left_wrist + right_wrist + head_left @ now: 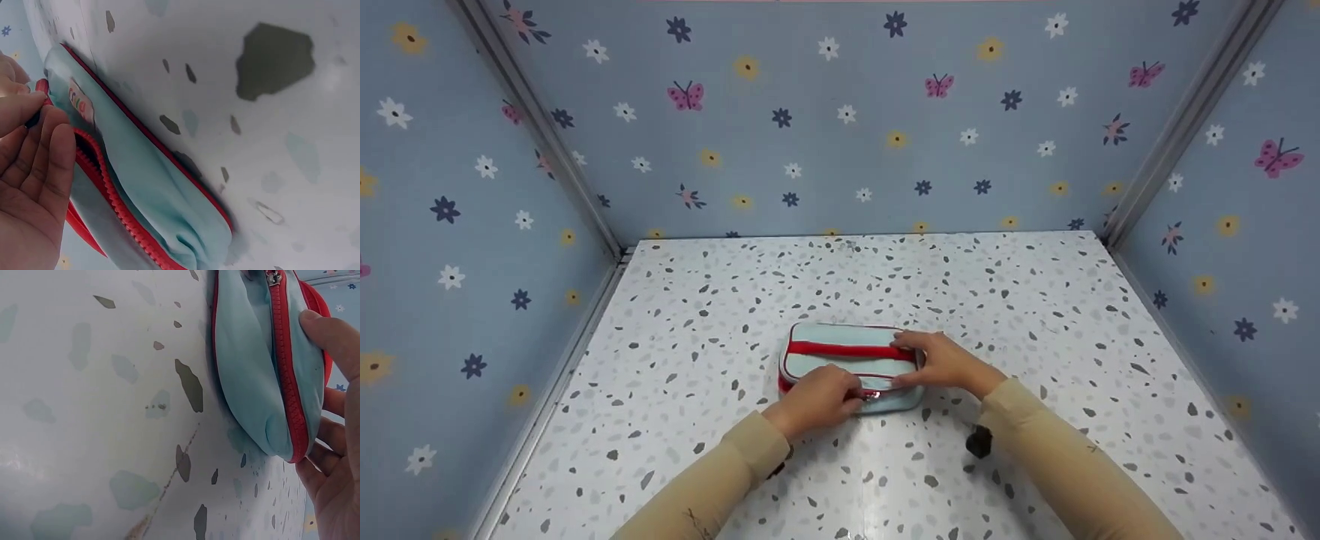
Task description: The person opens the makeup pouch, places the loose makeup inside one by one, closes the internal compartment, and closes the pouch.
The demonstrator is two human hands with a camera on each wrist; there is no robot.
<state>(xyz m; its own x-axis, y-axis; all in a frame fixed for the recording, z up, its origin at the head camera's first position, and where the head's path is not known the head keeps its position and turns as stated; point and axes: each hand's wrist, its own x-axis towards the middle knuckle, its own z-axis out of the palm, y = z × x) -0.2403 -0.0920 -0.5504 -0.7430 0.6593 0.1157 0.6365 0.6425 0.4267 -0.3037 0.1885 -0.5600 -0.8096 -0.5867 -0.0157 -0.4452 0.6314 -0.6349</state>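
A light blue zip-up case [825, 364] with red piping and a red handle strap [840, 350] lies on the speckled table. My left hand [819, 396] is at its front and pinches the zipper pull between thumb and fingers; a dark bit of the pull shows in the left wrist view. The red zipper [121, 208] gapes on the left side. On the right, its teeth [288, 377] are joined, with the metal slider [274, 278] near the middle. My right hand [949, 364] grips the case's right end, thumb on the front of the lid and fingers behind.
White speckled tabletop [697, 300] surrounds the case. Blue flowered panels [840, 112] stand at the back and both sides, with metal posts at the corners. A black object [979, 441] shows beside the right wrist.
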